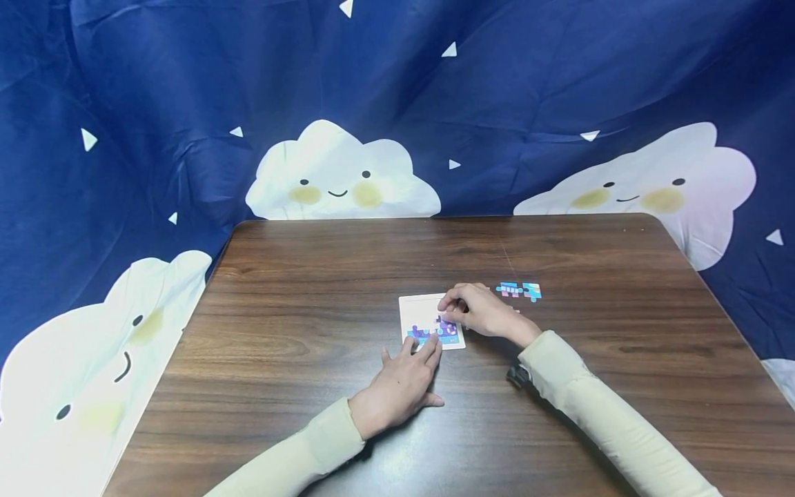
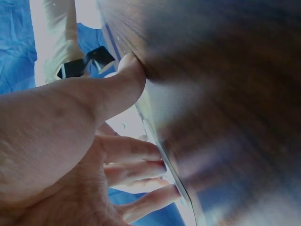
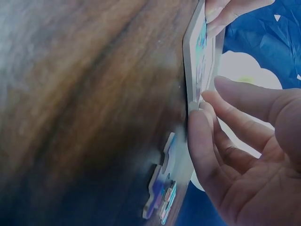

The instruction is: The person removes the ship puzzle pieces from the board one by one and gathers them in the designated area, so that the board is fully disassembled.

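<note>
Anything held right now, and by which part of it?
Left hand grips nothing; fingertips rest on the puzzle board. Right hand: cannot tell whether it pinches anything.

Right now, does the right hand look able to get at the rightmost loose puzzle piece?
Likely yes: the rightmost loose puzzle piece lies uncovered on the table, with just a flat piece between it and the right hand. That hand is at the board, so would need to leave it first.

2 forearms angle inward, left hand palm down, fingers extended and spread, right hand turned leftward, fingers bent, thumb near the index tip.
</note>
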A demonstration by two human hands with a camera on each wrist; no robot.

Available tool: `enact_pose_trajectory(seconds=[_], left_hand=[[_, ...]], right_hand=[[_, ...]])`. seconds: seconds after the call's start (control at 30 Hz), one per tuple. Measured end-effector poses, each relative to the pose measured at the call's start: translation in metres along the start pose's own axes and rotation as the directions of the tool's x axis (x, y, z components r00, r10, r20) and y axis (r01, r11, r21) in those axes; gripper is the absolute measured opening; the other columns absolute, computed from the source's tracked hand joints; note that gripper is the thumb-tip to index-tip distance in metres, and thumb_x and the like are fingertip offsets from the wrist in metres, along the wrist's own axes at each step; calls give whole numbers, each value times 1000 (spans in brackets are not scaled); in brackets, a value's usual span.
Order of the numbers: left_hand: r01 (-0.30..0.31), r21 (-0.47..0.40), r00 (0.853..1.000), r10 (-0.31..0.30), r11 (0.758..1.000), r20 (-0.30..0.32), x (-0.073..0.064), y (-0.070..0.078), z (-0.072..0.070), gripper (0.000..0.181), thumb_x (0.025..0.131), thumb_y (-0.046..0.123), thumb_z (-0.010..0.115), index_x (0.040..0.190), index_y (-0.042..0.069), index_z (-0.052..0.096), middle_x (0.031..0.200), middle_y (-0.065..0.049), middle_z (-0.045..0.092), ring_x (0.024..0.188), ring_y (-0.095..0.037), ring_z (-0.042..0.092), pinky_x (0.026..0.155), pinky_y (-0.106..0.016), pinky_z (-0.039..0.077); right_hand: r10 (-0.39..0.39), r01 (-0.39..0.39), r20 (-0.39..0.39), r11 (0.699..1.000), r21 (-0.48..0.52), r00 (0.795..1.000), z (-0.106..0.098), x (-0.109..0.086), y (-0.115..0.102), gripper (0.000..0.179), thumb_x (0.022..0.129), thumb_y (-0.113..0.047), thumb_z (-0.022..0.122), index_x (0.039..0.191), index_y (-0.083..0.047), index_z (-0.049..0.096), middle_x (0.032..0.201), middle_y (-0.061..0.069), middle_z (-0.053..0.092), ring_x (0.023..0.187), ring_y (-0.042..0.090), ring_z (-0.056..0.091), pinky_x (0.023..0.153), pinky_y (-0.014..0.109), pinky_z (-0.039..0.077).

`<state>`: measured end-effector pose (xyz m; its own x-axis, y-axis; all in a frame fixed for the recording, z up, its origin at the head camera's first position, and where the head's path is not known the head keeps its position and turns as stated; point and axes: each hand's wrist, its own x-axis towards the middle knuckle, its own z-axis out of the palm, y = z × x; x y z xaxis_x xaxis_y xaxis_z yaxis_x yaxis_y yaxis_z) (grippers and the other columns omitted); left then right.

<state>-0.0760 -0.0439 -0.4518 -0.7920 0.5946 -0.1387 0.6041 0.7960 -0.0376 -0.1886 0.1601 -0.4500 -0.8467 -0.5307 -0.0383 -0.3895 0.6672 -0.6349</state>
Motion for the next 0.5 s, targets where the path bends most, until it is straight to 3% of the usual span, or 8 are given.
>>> enact_pose_trajectory(seconds=[0.5], left_hand=[[1,-14,1000,-1,1000,21,1,0,-1,88,89,63,67,157,10,47,166,-1,42,138,-31,49,90,-66,58]], right_hand=[[-11,11,23,1000,-22,1000,0,0,1,18,89,-3,79,107,-5,78,99,7,71,86,15,66,80,31,56]])
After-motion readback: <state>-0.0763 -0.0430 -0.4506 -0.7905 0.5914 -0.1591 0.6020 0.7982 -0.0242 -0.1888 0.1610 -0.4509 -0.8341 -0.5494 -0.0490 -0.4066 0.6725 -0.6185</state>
